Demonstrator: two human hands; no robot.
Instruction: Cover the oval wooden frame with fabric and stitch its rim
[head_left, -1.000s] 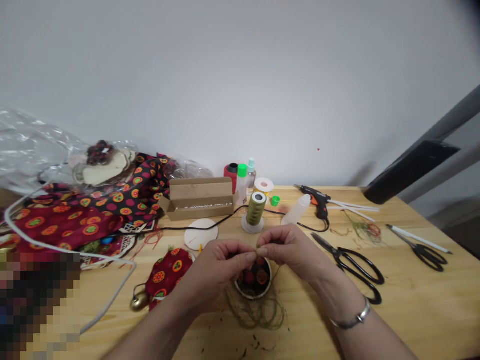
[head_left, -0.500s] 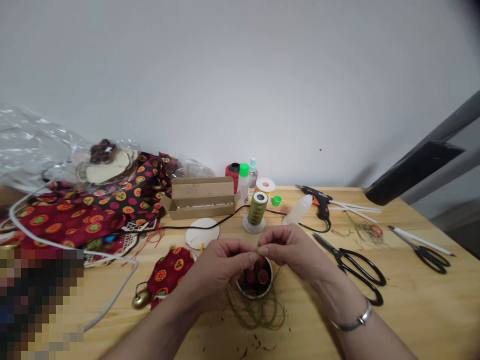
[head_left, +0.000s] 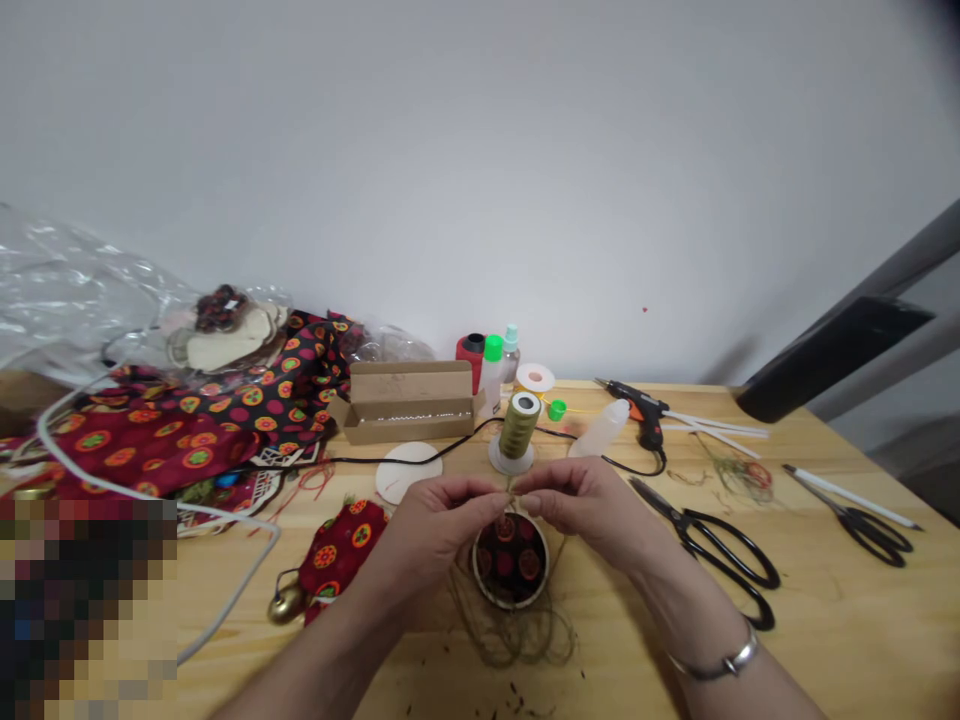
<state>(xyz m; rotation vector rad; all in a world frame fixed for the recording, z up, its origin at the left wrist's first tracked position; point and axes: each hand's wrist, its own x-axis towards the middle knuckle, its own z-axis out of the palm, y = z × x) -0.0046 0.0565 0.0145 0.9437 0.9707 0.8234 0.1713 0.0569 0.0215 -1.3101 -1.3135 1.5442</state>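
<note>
My left hand (head_left: 442,522) and my right hand (head_left: 589,508) meet fingertip to fingertip, both pinching olive-green thread above the far edge of a small round piece (head_left: 511,562). Dark patterned fabric covers that piece, and a pale rim goes around it. Loose loops of the thread (head_left: 517,645) spread over the table on its near side. A spool of olive thread (head_left: 517,428) stands just beyond my fingers. The exact lie of the strands between the fingertips is too small to make out.
Black scissors (head_left: 720,545) lie right of my right hand, near a glue gun (head_left: 637,405) and smaller scissors (head_left: 862,520). At left are a red patterned fabric piece (head_left: 341,545), a brass bell (head_left: 286,604) and a white cable (head_left: 232,600). Behind stands an open cardboard box (head_left: 409,418).
My fingertips have shifted slightly toward the far edge of the round piece, showing more of its fabric. The whole view has moved a little. Both hands keep their pinch.
</note>
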